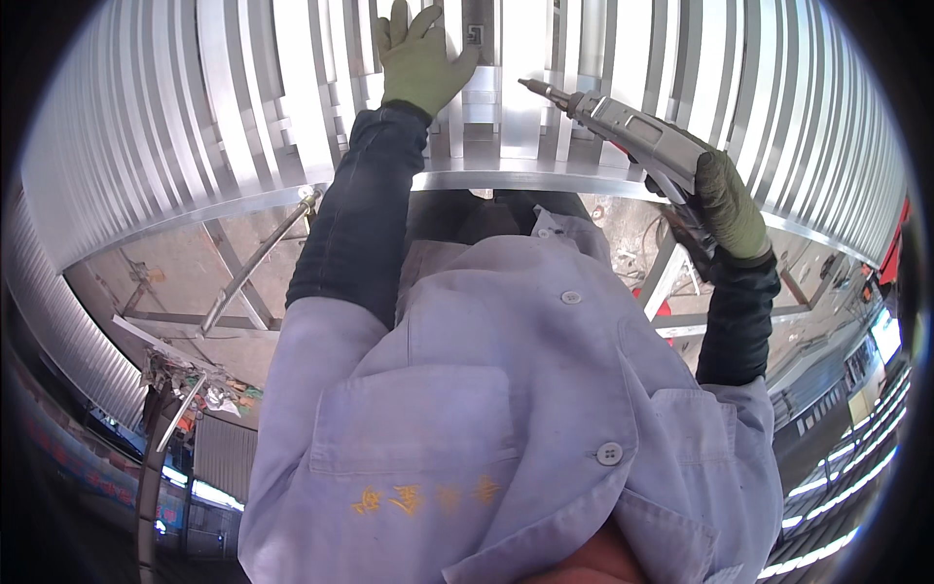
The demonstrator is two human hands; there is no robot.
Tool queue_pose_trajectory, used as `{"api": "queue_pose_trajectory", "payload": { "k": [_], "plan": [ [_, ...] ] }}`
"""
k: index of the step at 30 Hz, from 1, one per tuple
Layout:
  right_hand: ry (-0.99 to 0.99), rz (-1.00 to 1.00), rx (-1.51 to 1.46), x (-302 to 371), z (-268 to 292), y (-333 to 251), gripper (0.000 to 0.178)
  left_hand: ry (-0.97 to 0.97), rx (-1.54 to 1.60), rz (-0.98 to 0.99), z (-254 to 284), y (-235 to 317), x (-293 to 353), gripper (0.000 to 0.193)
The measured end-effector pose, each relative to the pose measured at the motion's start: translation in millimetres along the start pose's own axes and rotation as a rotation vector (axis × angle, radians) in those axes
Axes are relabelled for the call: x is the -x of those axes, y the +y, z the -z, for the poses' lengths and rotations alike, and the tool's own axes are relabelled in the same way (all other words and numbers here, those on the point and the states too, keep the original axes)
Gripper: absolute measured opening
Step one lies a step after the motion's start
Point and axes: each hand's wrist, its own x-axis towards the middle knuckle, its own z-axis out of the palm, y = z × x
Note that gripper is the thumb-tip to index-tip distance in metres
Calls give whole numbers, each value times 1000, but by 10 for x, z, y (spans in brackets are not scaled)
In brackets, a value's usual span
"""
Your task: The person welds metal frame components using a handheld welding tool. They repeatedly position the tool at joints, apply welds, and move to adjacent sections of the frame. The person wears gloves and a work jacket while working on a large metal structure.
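Observation:
My left hand (423, 63), in a yellow-green work glove, rests on a surface of long silver metal slats (331, 78). Its fingers are spread apart and hold nothing. Close to its thumb side, a small square bracket-like fitting (475, 35) sits in the gap between two slats. My right hand (732, 204), gloved alike, is wrapped around the handle of a silver pistol-grip power tool (637, 136). The tool's narrow tip (535, 90) points left over the slats, apart from my left hand. Whether the tip touches the metal I cannot tell.
A bright metal edge rail (545, 182) runs along the near side of the slats. Below are a metal support frame (229, 263) and a hose (255, 268) on the left. Scraps (219, 389) lie at lower left. Corrugated sheets (78, 321) stand at far left.

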Motion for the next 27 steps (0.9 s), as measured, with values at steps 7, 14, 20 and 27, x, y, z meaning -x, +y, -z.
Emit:
{"api": "queue_pose_trajectory", "payload": {
  "k": [7,14,20,27],
  "plan": [
    [-34,137,-421,-172,-520,257,116,-83,573,267,1148,901,1180,20],
    [2,123,-405,-236,-1214,-59,102,-464,681,841,1880,779,2766,32],
    [133,204,-333,-46,-1820,-344,104,-352,494,841,1905,25,3553,38],
    [277,257,-426,152,-2674,-479,100,-262,511,741,2099,-860,3853,40]
  ]
}}
